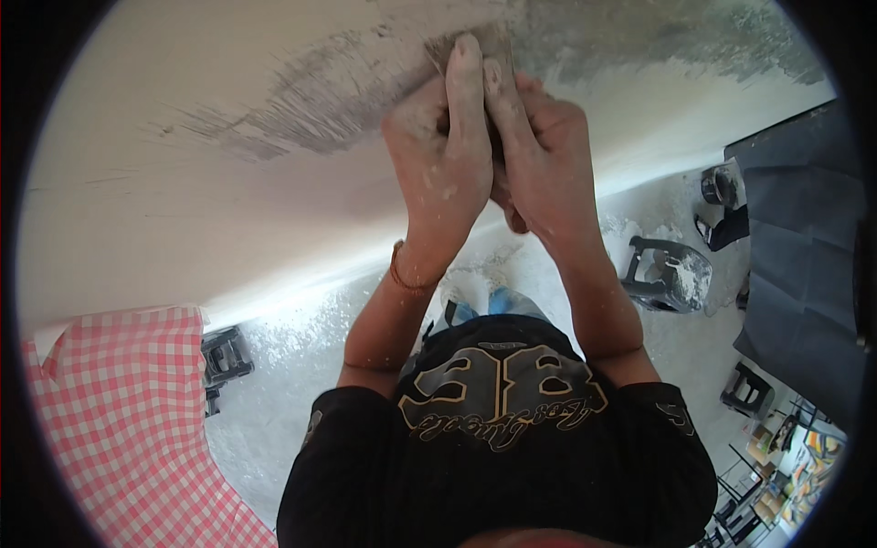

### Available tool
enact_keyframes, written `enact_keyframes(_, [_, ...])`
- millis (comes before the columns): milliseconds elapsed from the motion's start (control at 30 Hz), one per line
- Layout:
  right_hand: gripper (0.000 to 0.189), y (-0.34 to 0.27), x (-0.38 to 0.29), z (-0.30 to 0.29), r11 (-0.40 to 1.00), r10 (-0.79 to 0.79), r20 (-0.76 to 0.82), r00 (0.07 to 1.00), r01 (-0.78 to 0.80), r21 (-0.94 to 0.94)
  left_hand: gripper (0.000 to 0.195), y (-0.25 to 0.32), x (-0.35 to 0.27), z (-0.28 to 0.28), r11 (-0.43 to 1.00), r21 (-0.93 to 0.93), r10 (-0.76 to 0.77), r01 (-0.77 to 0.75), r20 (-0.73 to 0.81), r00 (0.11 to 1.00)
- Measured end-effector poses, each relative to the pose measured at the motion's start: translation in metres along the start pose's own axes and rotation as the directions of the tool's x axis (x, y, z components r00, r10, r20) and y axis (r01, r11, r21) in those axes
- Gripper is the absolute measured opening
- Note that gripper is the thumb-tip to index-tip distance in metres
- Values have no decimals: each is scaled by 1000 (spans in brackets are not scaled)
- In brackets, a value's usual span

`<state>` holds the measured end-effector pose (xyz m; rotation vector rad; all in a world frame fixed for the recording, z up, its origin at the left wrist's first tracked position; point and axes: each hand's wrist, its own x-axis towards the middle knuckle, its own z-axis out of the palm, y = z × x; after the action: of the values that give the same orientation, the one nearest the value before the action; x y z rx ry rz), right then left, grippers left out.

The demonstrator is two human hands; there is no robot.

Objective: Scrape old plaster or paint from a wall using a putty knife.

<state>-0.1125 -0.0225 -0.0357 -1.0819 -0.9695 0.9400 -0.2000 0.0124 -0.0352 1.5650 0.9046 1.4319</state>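
My left hand (445, 147) and my right hand (545, 144) are side by side, both closed around a flat-bladed scraper (503, 42). Each index finger is stretched along the blade, and pale dust coats the fingers. The blade appears to rest against a cream-painted wall (171, 205). To the left of the blade, the wall carries a grey patch (322, 103) of many thin scratches. Bare grey surface (658, 41) spreads to the right, its edge ragged against the paint. My palms and fingers hide most of the scraper's handle.
A red-and-white checked cloth (137, 397) drapes over something at the left, with a black stool (227, 355) beside it. On the dust-spattered floor (288, 383), another black stool (668, 277) stands right of me. Dark sheeting (801, 253) hangs at the far right, near a dark bucket (719, 183).
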Motion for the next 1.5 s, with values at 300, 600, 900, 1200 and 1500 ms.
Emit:
enact_keyframes(300, [42, 0, -9, -4, 996, -14, -54, 998, 9, -92, 49, 1, -3, 5, 994, 78, 75, -74, -21, 997])
enact_keyframes(600, [48, -16, 2, -16, 998, 66, -9, 998, -66, 0, 50, 5, 3, 22, 993, -90, 80, -81, -17, 997])
enact_keyframes(900, [45, -24, 14, -18, 993, -96, 75, 993, 90, 79, 55, 25, 20, 27, 982, -55, 178, -180, -40, 983])
enact_keyframes(1200, [34, 48, -49, -56, 961, 223, 166, 961, -246, 131, 55, -31, -40, 17, 909, -316, -190, 274, 271, 944])
enact_keyframes(1500, [39, 42, -62, -64, 985, 172, 168, 971, -165, -58, 41, -29, -41, -9, 936, -244, -156, 255, 363, 918])
